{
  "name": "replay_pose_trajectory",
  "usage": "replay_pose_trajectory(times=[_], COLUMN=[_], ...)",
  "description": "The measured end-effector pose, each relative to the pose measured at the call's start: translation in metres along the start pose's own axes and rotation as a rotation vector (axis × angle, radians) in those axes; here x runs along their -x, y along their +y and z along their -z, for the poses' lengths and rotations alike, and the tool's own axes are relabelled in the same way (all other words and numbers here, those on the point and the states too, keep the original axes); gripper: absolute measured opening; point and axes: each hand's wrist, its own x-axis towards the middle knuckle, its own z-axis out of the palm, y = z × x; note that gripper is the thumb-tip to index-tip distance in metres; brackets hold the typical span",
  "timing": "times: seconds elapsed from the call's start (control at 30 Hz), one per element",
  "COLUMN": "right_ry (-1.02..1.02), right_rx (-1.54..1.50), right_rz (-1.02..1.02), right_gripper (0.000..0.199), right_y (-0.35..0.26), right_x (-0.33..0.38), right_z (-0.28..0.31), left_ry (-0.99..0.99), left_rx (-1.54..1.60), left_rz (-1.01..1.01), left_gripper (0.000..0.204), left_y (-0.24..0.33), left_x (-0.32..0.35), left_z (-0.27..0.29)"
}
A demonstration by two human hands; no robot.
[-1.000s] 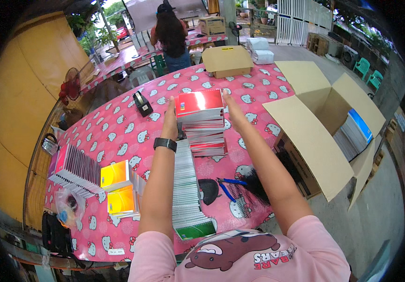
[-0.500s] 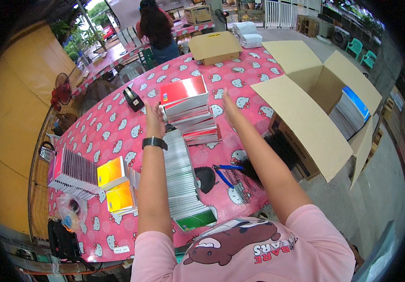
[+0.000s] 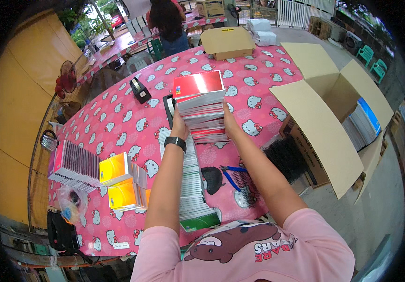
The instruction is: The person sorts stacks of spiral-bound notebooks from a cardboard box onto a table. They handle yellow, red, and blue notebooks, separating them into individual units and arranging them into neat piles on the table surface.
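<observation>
A tall stack of red-covered notebooks (image 3: 197,87) stands on the table beyond a long row of green-covered notebooks (image 3: 190,174). My left hand (image 3: 179,124), with a dark watch on the wrist, presses against the stack's left side. Against its right side lies my right hand (image 3: 230,121), so the stack is gripped between both palms. The fingers reach along the sides and are partly hidden by the pages. Beside the stack on the left is a black tape dispenser (image 3: 168,107). Blue-handled pliers (image 3: 231,177) and a black pouch-like object (image 3: 211,179) lie nearer me.
At right stands an open carton (image 3: 320,131) holding blue notebooks (image 3: 363,123). Yellow notebooks (image 3: 118,169) and a purple-edged row (image 3: 78,164) sit at left. Black coils (image 3: 284,157) lie by the table's right edge. A flatter carton (image 3: 228,42) and another person (image 3: 167,23) are farther back.
Both hands have come inward from beside the stack and now touch its sides. The red notebooks, fanned unevenly before, sit more squarely. The view has shifted slightly.
</observation>
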Motion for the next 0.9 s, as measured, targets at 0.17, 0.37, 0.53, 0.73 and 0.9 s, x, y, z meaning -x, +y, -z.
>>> replay_pose_trajectory(times=[0.17,0.37,0.53,0.73,0.9], right_ry=[-0.136,-0.013,-0.039,0.232,-0.258], right_rx=[-0.073,0.190,0.360,0.516,0.642], right_rz=[-0.083,0.342,0.439,0.621,0.725], right_gripper=[0.079,0.079,0.080,0.077,0.047], right_y=[-0.026,-0.071,-0.091,-0.090,-0.116], right_x=[0.028,0.011,0.014,0.031,0.196], right_z=[-0.014,-0.045,-0.069,-0.055,-0.017], left_ry=[0.134,0.132,-0.043,0.260,0.442], left_rx=[-0.263,0.018,0.040,0.012,-0.438], left_rz=[-0.103,-0.401,-0.363,-0.551,-1.069], left_gripper=[0.065,0.068,0.061,0.054,0.041], left_y=[0.004,0.065,0.072,0.085,0.147], left_x=[0.003,0.014,0.011,-0.003,0.063], left_z=[0.023,-0.021,-0.035,-0.020,-0.130])
